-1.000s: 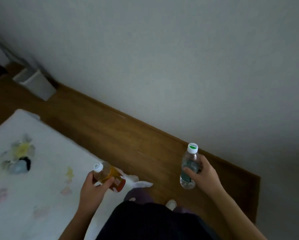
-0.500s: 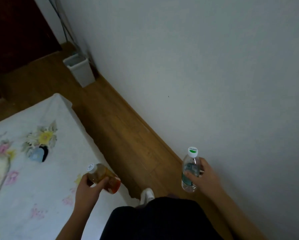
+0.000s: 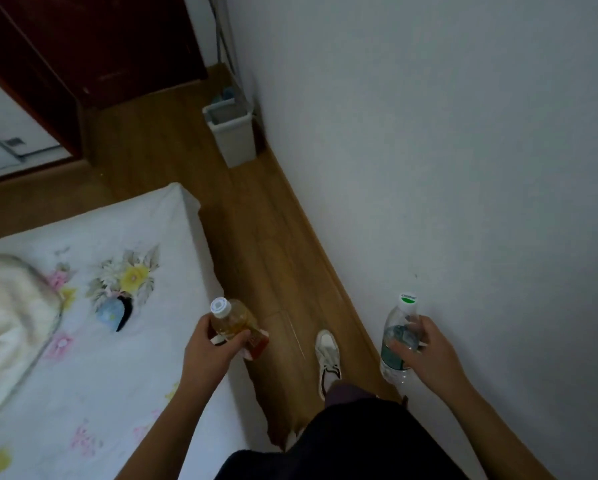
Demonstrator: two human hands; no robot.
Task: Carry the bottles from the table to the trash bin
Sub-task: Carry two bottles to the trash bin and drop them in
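Left hand wrapped round amber bottle, tilted, cap up-left; right hand gripping clear water bottle, upright; trash bin well ahead, slightly left of both, against wall; left hand marginally nearer its line.

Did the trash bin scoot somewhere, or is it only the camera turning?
Cannot tell of the room, but the trash bin hasn't budged: it stands against the wall as before. The view turned, sliding it rightward in the picture.
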